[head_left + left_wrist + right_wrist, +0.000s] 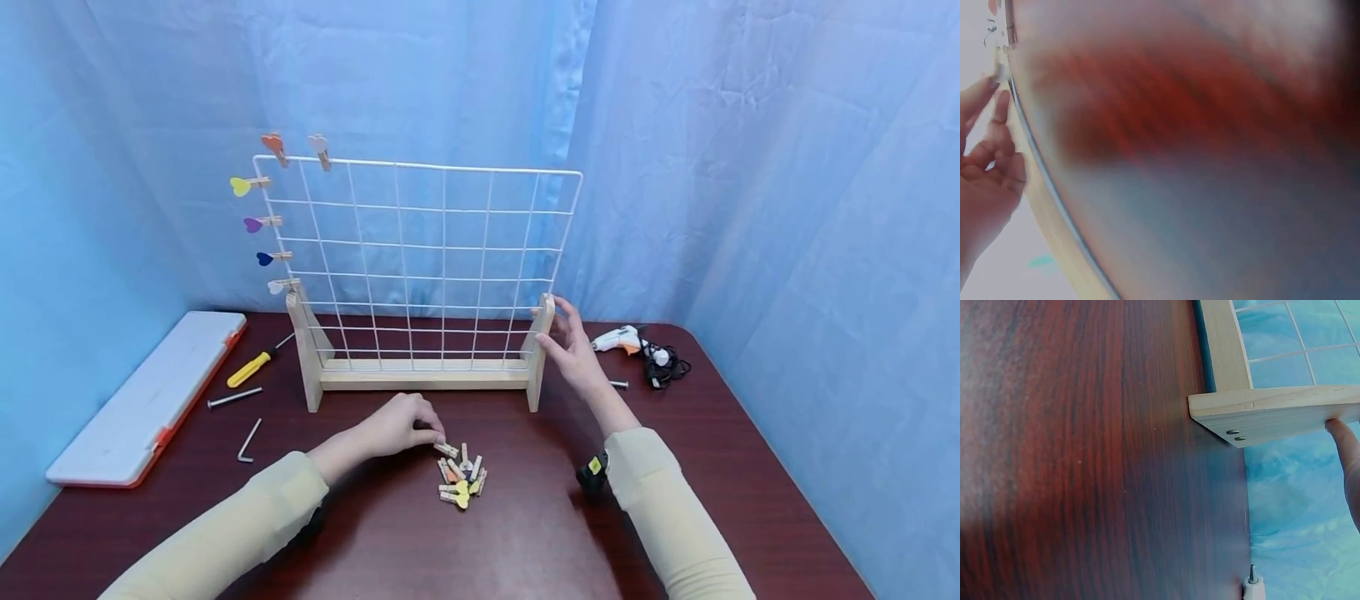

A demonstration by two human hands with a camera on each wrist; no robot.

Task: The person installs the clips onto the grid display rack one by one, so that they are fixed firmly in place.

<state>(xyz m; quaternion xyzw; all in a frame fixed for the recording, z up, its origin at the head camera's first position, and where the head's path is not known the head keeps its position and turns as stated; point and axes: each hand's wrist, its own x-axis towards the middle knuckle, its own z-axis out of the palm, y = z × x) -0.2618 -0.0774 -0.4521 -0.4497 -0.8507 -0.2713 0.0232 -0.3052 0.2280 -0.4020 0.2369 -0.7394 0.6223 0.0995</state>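
A white wire grid (444, 247) stands upright in a pale wooden stand (423, 379). Heart-topped clothespins, among them an orange one (274, 146) and a yellow one (242, 186), are clipped along its left side and top left. In front of the stand lies a pile of small clothespins (457, 475). At the pile's upper edge, my left hand (397, 425) pinches a clothespin (447, 450) between thumb and finger. My right hand (573, 354) holds the stand's right upright (1260, 415), thumb at the front; its other fingers are partly hidden behind the wood.
To the left lie a white case with orange edging (150, 396), a yellow screwdriver (249, 369), a bolt (235, 397) and a hex key (247, 442). A white glue gun (618, 339) with a black cord (667, 367) lies right of the stand. Blue curtains (787, 167) surround the table.
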